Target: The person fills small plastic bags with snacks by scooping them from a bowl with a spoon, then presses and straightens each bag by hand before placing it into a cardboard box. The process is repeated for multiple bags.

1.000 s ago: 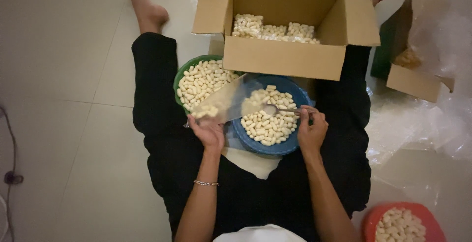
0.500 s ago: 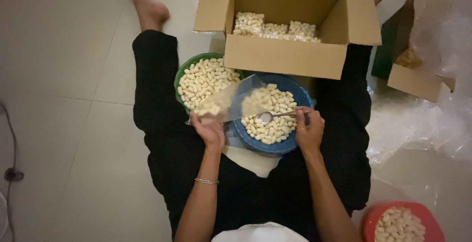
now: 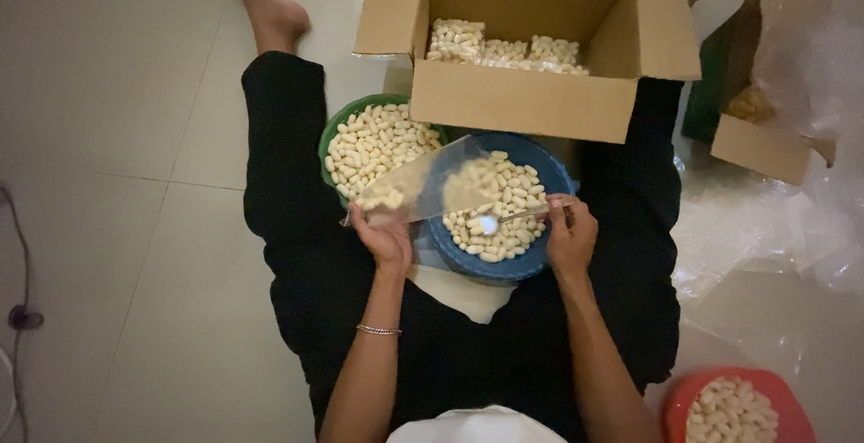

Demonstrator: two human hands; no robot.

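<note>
Seated on a pale tiled floor [image 3: 117, 92], legs in black spread wide, with the work set between them. Left hand [image 3: 382, 238] pinched shut on the lower edge of a clear plastic bag [image 3: 430, 186], holding it tilted with its mouth opened toward the right, over the blue bowl [image 3: 544, 173], probably so that anything dropped falls back in. A few pale oblong pieces [image 3: 382, 198] already lying in the bag's low left corner, just above the fingers. Right hand [image 3: 570, 234] closed around the handle of a metal spoon [image 3: 490, 222], bowl of the spoon down among the pale pieces heaped in the blue bowl, handle running right toward the fingers (spoon looks empty or nearly so, hard to say in this dim light). Hands apart, one at each side of the blue bowl.

Just left of it and touching, a green bowl [image 3: 328, 141] heaped with the same pieces. Farther off, an open cardboard box [image 3: 522, 105] with flaps spread, filled bags [image 3: 504, 51] lined along its far wall, kept within arm's reach. Far right, a second carton [image 3: 760, 150] under crumpled clear plastic sheeting [image 3: 765, 227]. Near right corner, a red bowl [image 3: 684, 398] also full. A thin bracelet [image 3: 378, 330] on the left wrist; a dark cable [image 3: 22, 263] along the left edge.
</note>
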